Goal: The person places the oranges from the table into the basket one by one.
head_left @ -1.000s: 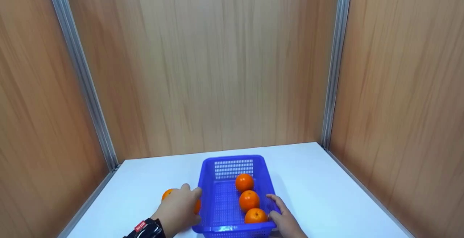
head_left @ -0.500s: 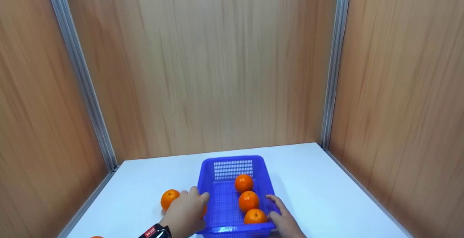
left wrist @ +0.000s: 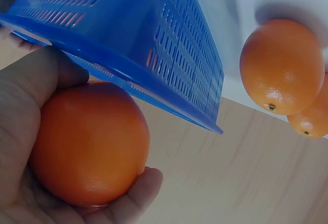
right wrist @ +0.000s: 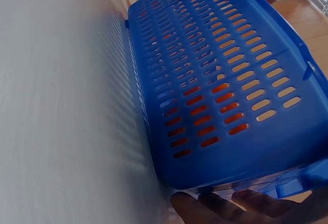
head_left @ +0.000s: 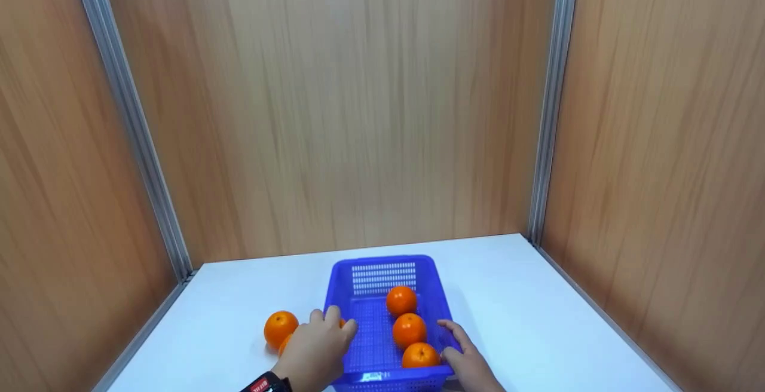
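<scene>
My left hand holds an orange, palm and curled fingers around it. The hand is at the left rim of a blue slotted plastic basket; from the head it hides most of the orange. My right hand grips the basket at its near right corner, and its fingers show against the end wall in the right wrist view. Three oranges lie in a row along the basket's right side: a far one, a middle one and a near one.
Left of the basket an orange sits on the white table. A second orange lies beside it, partly behind my left hand. Wood-grain panels joined by grey metal posts enclose the table on three sides.
My left hand has moved right, carrying its orange from beside the basket to its left rim. The two oranges on the left have come into fuller view. My right hand has stayed put.
</scene>
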Demonstrator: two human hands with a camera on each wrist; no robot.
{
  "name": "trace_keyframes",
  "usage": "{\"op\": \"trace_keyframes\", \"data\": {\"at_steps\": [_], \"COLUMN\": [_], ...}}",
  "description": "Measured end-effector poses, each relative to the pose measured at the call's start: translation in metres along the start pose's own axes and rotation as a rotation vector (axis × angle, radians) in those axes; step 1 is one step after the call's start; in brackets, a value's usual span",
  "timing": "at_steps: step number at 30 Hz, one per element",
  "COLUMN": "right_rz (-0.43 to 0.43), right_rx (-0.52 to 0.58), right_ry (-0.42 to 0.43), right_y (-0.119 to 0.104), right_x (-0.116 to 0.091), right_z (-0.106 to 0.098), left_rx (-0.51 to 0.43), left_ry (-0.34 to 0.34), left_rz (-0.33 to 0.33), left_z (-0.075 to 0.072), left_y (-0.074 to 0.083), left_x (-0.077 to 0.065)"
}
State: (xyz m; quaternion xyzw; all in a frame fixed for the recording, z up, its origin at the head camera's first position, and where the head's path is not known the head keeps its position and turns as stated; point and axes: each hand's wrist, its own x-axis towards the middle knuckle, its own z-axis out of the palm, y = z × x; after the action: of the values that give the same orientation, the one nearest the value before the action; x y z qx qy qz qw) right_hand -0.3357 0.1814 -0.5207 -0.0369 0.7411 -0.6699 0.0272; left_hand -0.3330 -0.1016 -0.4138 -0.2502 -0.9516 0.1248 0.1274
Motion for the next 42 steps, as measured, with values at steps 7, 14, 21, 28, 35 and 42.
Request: {"op": "trace_keyframes", "data": {"at_steps": [7, 14, 21, 28, 35, 42], "right_rz": [0.039, 0.054, 0.06, 0.032, 0.05, 0.073], "right_rx": [-0.012, 0.051, 0.032, -0.021, 0.031, 0.074], "right_ry": [0.013, -0.024, -0.013, 0.023, 0.009, 0.001], "right_y": [-0.002, -0.002, -0.003, -0.004, -0.001, 0.002], "right_x": [0.001, -0.002, -0.001, -0.002, -0.001, 0.001], "right_z": [0.0, 0.0, 0.002, 0.002, 0.002, 0.001], "left_rx": [0.08, 0.187, 0.248, 0.216, 0.232, 0.25], "left_ry": [0.033, 0.11, 0.097, 0.103, 0.114, 0.085], "left_rz": [0.073, 0.206, 0.28, 0.331, 0.337, 0.335], "left_z": [0.002, 0.013, 0.021, 0.023, 0.029, 0.03], "left_y": [0.0, -0.002, -0.003, -0.003, -0.005, -0.005], "left_x": [0.004, 0.004, 0.006, 0.013, 0.015, 0.016]}}
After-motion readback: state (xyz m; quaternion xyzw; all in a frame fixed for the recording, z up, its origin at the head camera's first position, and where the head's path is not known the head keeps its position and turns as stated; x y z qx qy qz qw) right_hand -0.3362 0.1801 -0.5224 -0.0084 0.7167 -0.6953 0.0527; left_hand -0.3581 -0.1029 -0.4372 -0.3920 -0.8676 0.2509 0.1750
